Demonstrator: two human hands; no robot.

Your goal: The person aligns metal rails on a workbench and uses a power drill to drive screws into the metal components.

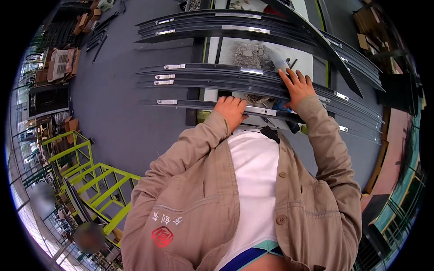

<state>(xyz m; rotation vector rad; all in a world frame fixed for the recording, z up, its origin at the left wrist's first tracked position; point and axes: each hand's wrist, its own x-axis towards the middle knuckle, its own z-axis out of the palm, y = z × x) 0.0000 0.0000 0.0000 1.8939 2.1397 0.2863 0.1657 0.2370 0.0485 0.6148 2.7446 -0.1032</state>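
Observation:
Long dark metal bars with small silver plates lie side by side across the workbench in front of me. My left hand (231,112) has its fingers curled over the nearest bar (196,104), to the left of that bar's middle silver plate. Farther right, my right hand (298,88) is spread out, its fingertips over the middle group of bars (208,74) and its thumb low beside a blue object (281,105) partly hidden under it. Just beyond the right fingertips stands a translucent whitish cylinder (279,59).
Another group of bars (194,32) lies on the far side. One dark bar (327,47) slants across the others at the right. Yellow-green metal frames (104,180) stand at the lower left. Cardboard boxes (367,22) sit at the far right, and dark strips lie on the grey floor (106,86).

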